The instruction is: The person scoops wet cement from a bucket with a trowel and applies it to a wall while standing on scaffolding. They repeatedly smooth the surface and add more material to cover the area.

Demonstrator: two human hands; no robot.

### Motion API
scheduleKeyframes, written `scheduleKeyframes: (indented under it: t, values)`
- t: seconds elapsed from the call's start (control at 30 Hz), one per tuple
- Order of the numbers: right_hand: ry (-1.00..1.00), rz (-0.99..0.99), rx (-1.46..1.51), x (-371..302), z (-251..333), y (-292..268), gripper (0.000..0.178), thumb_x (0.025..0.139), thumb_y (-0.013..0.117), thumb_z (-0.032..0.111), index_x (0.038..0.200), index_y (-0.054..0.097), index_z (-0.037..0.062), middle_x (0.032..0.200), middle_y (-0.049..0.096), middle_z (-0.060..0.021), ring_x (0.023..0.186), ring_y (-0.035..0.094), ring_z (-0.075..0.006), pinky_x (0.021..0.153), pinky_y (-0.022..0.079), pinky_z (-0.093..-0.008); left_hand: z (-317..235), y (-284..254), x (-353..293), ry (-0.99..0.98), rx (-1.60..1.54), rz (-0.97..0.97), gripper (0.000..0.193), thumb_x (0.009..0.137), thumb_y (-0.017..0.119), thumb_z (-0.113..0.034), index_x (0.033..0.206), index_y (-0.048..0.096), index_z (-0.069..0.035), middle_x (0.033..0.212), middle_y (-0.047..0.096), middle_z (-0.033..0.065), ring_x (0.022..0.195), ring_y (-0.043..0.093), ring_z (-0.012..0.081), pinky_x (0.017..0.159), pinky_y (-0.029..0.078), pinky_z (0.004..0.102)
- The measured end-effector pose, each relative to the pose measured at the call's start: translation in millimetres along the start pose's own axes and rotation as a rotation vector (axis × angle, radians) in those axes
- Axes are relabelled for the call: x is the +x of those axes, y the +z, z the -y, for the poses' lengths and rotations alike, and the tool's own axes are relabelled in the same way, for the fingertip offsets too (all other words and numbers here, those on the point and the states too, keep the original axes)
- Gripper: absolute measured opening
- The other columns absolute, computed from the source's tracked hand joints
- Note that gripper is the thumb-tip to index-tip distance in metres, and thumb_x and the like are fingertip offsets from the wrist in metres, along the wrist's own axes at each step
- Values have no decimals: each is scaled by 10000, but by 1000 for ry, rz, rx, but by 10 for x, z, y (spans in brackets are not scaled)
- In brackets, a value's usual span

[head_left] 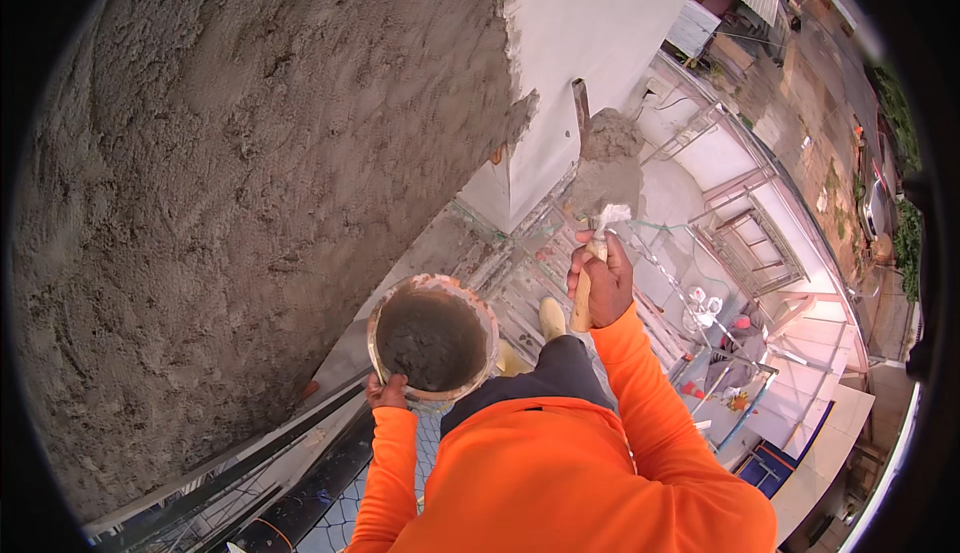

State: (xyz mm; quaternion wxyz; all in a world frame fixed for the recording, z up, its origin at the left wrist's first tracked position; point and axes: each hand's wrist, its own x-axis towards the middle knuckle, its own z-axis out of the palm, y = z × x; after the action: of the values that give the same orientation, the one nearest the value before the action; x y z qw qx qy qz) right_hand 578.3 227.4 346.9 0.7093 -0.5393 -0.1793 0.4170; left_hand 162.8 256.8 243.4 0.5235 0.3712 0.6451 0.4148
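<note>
My left hand (pixel 386 390) grips the rim of a round bucket (pixel 490 325) at its near left side. Wet grey mortar (pixel 430 338) lies inside the bucket. In my right hand (pixel 607 278) is a trowel (pixel 583 305), with my fingers wrapped round its pale wooden handle. Its smeared whitish end (pixel 613 215) points away from me; the blade's shape does not show clearly. A broad wall (pixel 260 173) to the left is coated with rough, wet-looking grey mortar. The coat ends in a ragged edge beside a smooth white wall face (pixel 590 23).
Under me are wooden scaffold planks (pixel 530 323), spotted with mortar. A mortar heap (pixel 612 138) lies ahead, near the white wall's foot. Lower down at right are metal frames (pixel 750 243) and thin poles. Dark rails and wire netting (pixel 345 493) run along the lower left.
</note>
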Motion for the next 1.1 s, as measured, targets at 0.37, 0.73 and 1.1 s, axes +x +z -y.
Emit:
scheduleKeyframes:
  t: [0.37,0.73,1.1]
  values:
    - [-224,-67,-427,1322,275,2248,425,966,653,269,1287,439,91,1011,663,-289,959,651,-495,771,506,-531,-325,-266,-82,67,-18,-31,142,676,664,21,761,583,-59,803,630,-26,680,528,96,656,471,282]
    - [-146,614,-902,-375,-122,373,355,974,638,255,1206,522,13,841,647,-206,721,651,-417,672,522,-456,-906,185,-353,35,-137,86,150,739,617,65,861,606,-21,829,636,-10,697,545,83,658,479,252]
    - [434,-114,304,2472,-421,802,256,980,515,350,971,545,96,738,540,-28,602,539,-186,541,507,-383,-1177,568,-619,160,-43,44,164,732,605,42,881,635,-21,817,645,-6,686,530,77,659,458,241]
